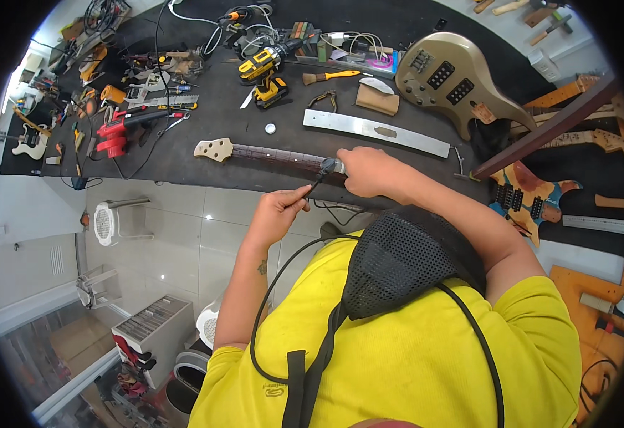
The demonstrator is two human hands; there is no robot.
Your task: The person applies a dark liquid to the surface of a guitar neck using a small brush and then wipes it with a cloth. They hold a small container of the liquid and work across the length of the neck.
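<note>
A guitar neck (273, 155) with a dark fretboard and a pale headstock (213, 150) lies along the bench's near edge, headstock to the left. My left hand (283, 212) pinches a thin black cord-like piece (317, 187). Its thick dark end (327, 166) sits over the neck's right end. Beside that end, my right hand (364, 172) is curled closed at the neck. A small pale grey bit shows at its fingertips; what it grips is mostly hidden. Just beyond lies a long metal straightedge (376, 133) with an oval slot.
On the dark bench (183, 153) are a small white cap (270, 128), a yellow cordless drill (263, 75), a brush (331, 75), pliers (323, 100) and a red blower (116, 133). A gold bass body (451, 78) rests at the right. A white stool (105, 223) stands on the floor.
</note>
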